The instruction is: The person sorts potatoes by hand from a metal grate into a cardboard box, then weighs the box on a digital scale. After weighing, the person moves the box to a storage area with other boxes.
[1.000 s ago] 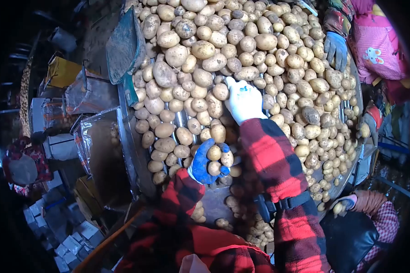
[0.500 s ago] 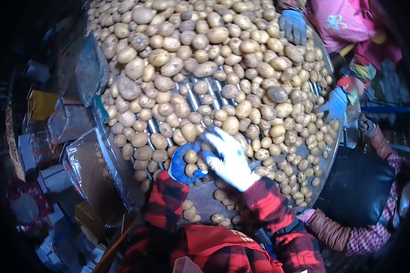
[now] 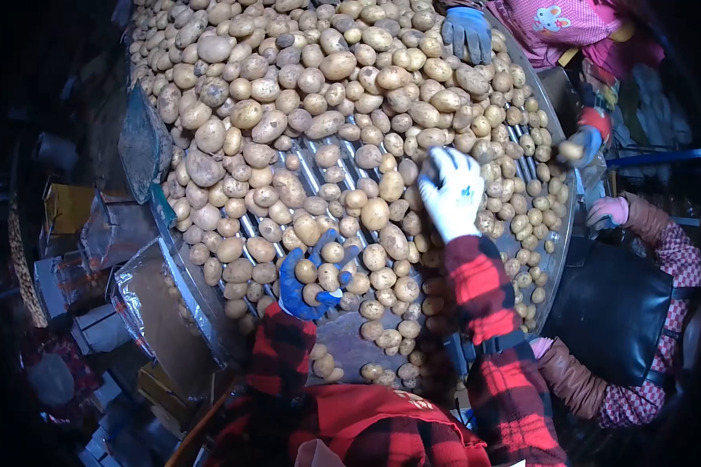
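My left hand (image 3: 310,284), in a blue glove, is turned palm up with its fingers curled around several small potatoes (image 3: 328,275). Over the heap, farther to the right, is my right hand (image 3: 453,191) in a white glove. Its fingers and thumb bend down around a dark potato (image 3: 431,173), mostly hidden by the glove. Loose potatoes (image 3: 288,187) of many sizes surround both hands, lying over metal rollers (image 3: 314,165). Below my left hand, a bare patch of dark flat surface (image 3: 343,338) shows, with small potatoes beside it.
A co-worker's blue-gloved hand (image 3: 467,35) rests on the heap at the top. Another gloved hand (image 3: 584,145) holds a potato at the right edge. A person with brown sleeves (image 3: 572,373) is close on my right. A foil-edged box (image 3: 167,303) stands at the left.
My right hand has moved away from my left, up and to the right. More small potatoes now show in my left palm. The co-worker's hand at right has lifted a potato.
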`<state>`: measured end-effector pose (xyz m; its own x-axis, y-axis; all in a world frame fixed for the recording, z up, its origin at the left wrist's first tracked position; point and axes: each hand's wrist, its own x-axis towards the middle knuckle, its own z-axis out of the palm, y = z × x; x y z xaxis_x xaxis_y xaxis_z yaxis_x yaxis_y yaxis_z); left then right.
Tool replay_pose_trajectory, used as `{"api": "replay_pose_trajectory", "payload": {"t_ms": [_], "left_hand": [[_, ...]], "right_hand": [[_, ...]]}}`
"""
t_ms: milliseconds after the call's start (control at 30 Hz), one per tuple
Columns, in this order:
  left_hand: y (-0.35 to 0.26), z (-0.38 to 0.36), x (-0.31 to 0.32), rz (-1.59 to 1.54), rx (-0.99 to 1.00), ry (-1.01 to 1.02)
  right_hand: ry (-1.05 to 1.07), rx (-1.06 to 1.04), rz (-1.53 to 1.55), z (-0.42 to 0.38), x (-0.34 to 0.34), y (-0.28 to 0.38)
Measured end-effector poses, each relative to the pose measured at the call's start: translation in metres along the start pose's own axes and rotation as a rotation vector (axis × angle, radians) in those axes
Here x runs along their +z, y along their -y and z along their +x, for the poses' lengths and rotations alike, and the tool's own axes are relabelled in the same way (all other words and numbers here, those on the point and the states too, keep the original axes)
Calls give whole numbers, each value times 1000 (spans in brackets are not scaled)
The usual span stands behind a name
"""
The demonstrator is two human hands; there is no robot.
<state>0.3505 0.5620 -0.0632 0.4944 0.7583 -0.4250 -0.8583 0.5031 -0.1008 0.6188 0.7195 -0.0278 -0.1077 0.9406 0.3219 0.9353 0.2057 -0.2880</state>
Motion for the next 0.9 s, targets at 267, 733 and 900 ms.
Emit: {"api": "replay_pose_trajectory", "payload": {"t_ms": [267,733,900], "left_hand": [[-13,4,17,-85,18,224],[-7,-8,55,-149,-21,212],[-5,-14,46,-84,-44,243]], "right_hand": [[373,-38,163,-86,-5,118],[-96,130,218,-135,-66,16],[-190,333,362,-116,-88,-37]]}}
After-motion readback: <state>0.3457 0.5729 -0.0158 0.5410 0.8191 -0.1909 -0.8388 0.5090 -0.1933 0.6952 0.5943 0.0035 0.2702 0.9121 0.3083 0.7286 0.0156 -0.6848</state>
